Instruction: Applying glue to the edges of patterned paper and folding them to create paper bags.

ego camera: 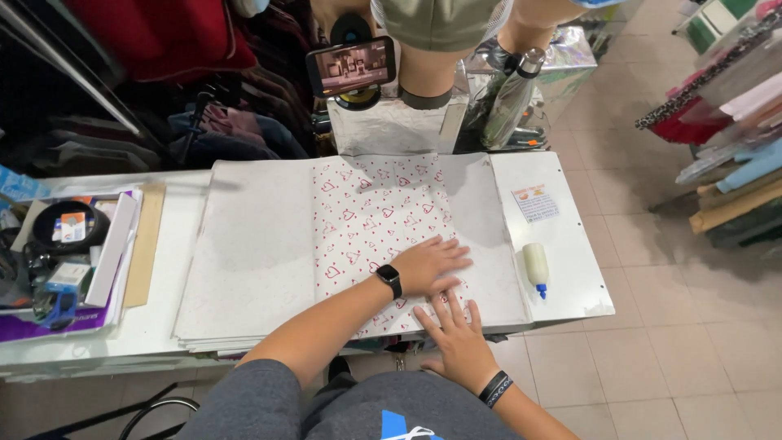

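Nearest the camera, the right hand (458, 338), a dark band at its wrist, lies flat with fingers spread at the near edge of the desk (570, 297), palm down on the near end of a sheet of white wrapping paper printed with red hearts (371, 216). Just beyond it the left hand (428, 265), with a black watch (389, 279) on its wrist, presses flat on the same sheet, fingers together and pointing toward the right edge; neither hand grips anything, both simply bear down on the paper. The heart paper lies lengthwise from the near edge to the far edge, on top of a stack of plain grey-white sheets (252, 253) that covers most of the desk. Judging by the flat palms, the step in hand is smoothing or creasing the sheet near its near right side; the next move seems to call for steady pressure and a clean line, so the sheet does not slip on the stack below. Toward the right edge lies a small glue bottle with a blue tip (536, 269), apart from the paper, and past it a small printed card (535, 203). At the left edge sits a tray of clutter with a tape roll (65, 228). Beyond the far edge stands a phone on a holder (352, 67), screen lit.
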